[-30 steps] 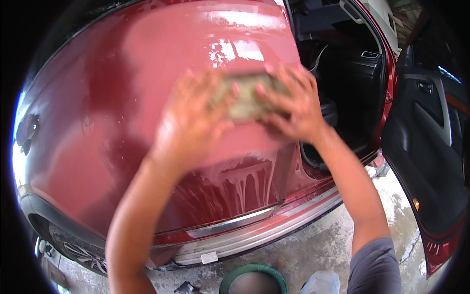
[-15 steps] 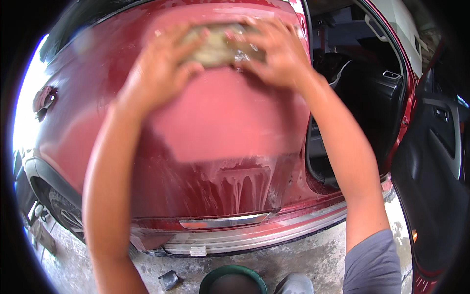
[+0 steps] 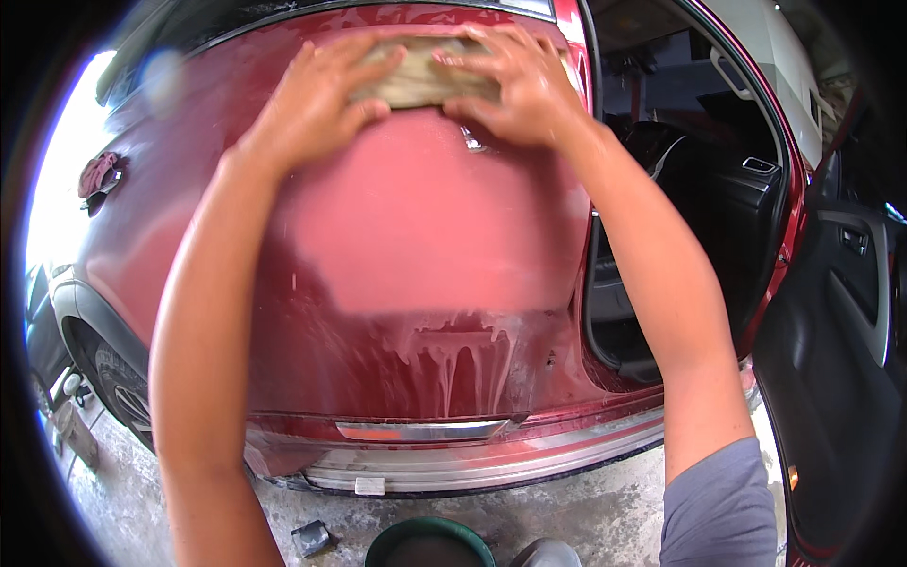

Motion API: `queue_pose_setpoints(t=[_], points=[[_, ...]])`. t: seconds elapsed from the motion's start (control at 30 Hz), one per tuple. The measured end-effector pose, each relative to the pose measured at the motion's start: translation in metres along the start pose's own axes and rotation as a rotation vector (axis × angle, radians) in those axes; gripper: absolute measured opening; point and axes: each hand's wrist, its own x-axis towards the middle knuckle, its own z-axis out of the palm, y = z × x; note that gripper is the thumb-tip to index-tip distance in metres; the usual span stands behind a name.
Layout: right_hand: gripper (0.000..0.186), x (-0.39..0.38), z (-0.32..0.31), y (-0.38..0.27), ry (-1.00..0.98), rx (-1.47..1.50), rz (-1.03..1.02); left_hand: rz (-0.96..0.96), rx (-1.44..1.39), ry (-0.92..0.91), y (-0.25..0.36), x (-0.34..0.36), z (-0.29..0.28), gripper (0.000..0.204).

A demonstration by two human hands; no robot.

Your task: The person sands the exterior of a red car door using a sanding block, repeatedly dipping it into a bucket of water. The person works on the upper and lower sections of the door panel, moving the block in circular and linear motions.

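Note:
Between my hands, a wet, olive-beige block-like pad (image 3: 413, 80) lies against the upper part of a red car door (image 3: 425, 227); its exact kind is hard to make out. My left hand (image 3: 323, 102) grips the left end, thumb below and fingers over the top. The right end is held by my right hand (image 3: 524, 90) in the same way. Under the pad, the door has a large dull pink patch with a wet gleam near my right thumb. Milky drips run down the darker red paint below it.
An open front door (image 3: 831, 283) stands at the right beside the dark car interior (image 3: 690, 208). A green basin (image 3: 430, 543) of murky water and a small dark block (image 3: 312, 539) are on the concrete floor. A dark red cloth (image 3: 99, 175) hangs at the far left.
Both hands and the pad have shifted slightly up and a little left over the door. My grip on the pad stays the same. The whole view has moved slightly.

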Motion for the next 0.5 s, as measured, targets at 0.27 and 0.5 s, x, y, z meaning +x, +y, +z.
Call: queue_pose_setpoints(t=[0.27,0.5], points=[[0.063,-0.084,-0.048,-0.006,-0.115,0.083,-0.024,0.068,0.048,-0.016,0.098,-0.026,0.008,0.062],[0.06,-0.053,-0.034,0.009,-0.059,0.027,0.037,0.015,0.059,-0.045,0.064,0.006,0.006,0.064]])
